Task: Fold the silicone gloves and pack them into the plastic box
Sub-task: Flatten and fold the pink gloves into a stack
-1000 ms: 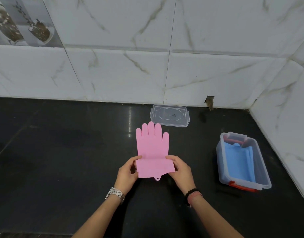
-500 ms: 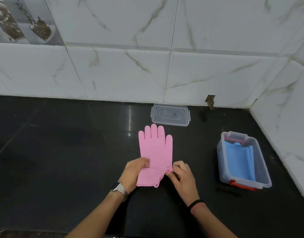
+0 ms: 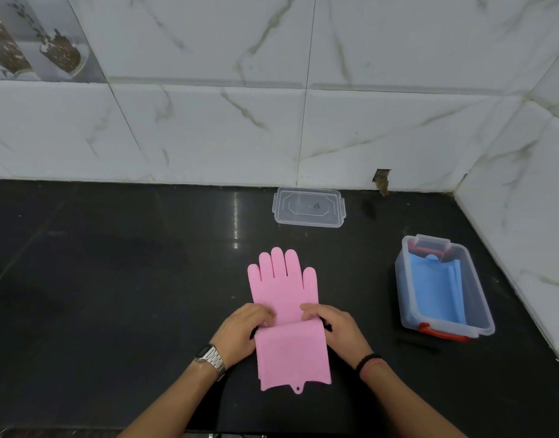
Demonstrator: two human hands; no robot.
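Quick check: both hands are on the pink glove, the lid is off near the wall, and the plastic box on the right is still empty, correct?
Not quite. The plastic box is not empty: the head view shows a blue glove already lying inside it. The rest holds: the left hand and right hand are both on the pink glove, and the lid lies off the box near the wall.

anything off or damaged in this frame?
One thing: a chipped hole in the white marble wall tile at its bottom edge, just right of the clear plastic lid on the black countertop. Otherwise tidy: the pink silicone glove lies flat, and the folded blue glove sits inside the clear plastic box.
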